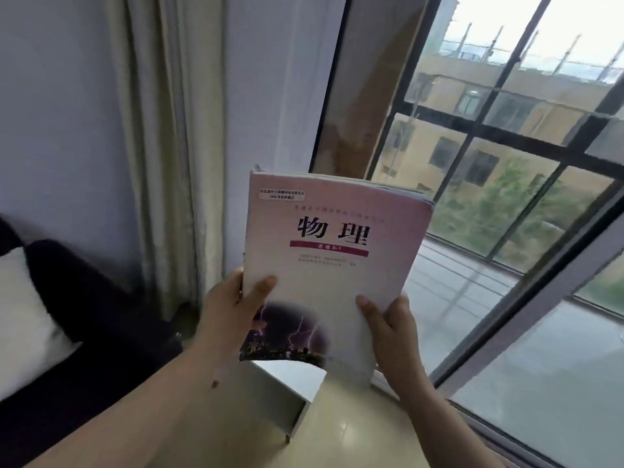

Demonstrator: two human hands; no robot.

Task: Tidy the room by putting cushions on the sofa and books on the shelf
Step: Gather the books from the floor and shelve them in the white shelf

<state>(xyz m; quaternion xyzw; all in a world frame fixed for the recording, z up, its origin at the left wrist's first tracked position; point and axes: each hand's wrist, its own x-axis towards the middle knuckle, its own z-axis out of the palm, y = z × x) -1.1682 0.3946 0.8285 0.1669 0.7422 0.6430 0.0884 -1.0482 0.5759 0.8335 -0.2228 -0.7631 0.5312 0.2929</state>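
A stack of books [332, 265] is held upright in front of me; the front one has a pink and white cover with black characters and a lightning picture at its foot. My left hand [229, 305] grips the stack's left edge, thumb across the cover. My right hand [388, 329] grips the lower right edge, thumb on the cover. Below the books stands a white shelf unit [287, 396], its top partly hidden by them. At the left is a dark sofa [87, 332] with a white cushion [23, 319] on it.
A large window [506, 184] with dark frames fills the right side, its sill running along the lower right. Pale curtains [158, 146] hang against the wall behind the sofa. Beige floor tiles [354, 430] show beside the shelf unit.
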